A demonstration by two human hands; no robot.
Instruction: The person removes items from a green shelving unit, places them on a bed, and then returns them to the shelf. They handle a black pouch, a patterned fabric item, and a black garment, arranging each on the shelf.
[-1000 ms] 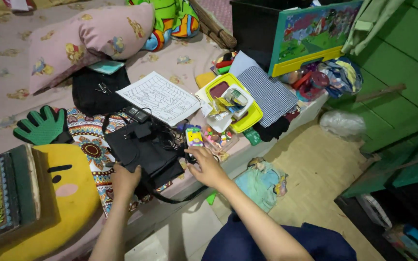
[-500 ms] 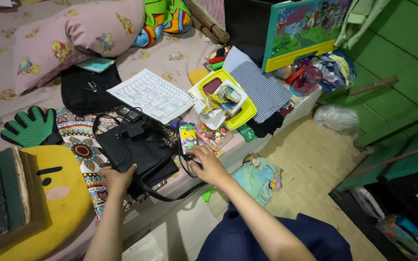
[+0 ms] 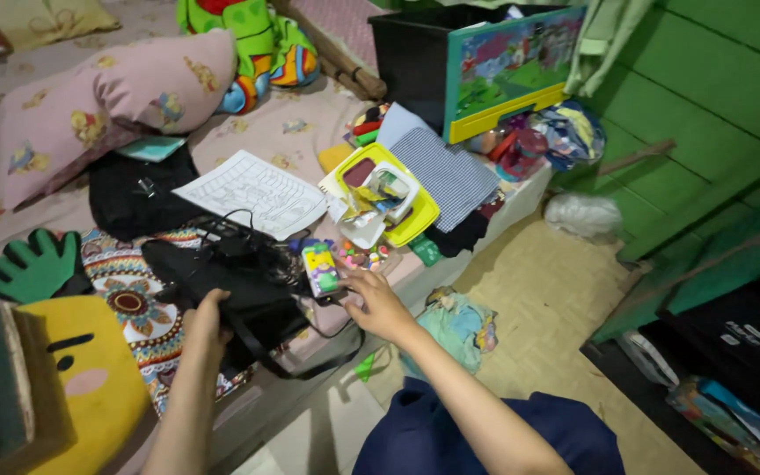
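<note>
Right at the bed's edge, the right hand [image 3: 378, 303] lies palm-down with its fingertips [image 3: 351, 283] touching the lower end of a small colourful toy phone [image 3: 320, 269]; the fingers are spread and loosely curled over it rather than clamped, so it reads as a touch, not a full grasp. That phone lies flat on the mattress, its long axis running away from the person and slightly leftward, so it sits just up and to the left of the right hand's knuckles. The left hand [image 3: 205, 318] is closed on the near edge of a black bag [image 3: 239, 286], thumb on top, with the bag's strap [image 3: 310, 365] looping down over the bed side. Between the two hands, the phone is plainly nearer the right one; the bag's flank lies just beside the phone on its left. A cluster of small bright beads [image 3: 361, 257] sits just beyond the phone, and a yellow tray [image 3: 398, 198] of odds and ends lies farther back, beside a printed sheet of paper [image 3: 252, 192].
</note>
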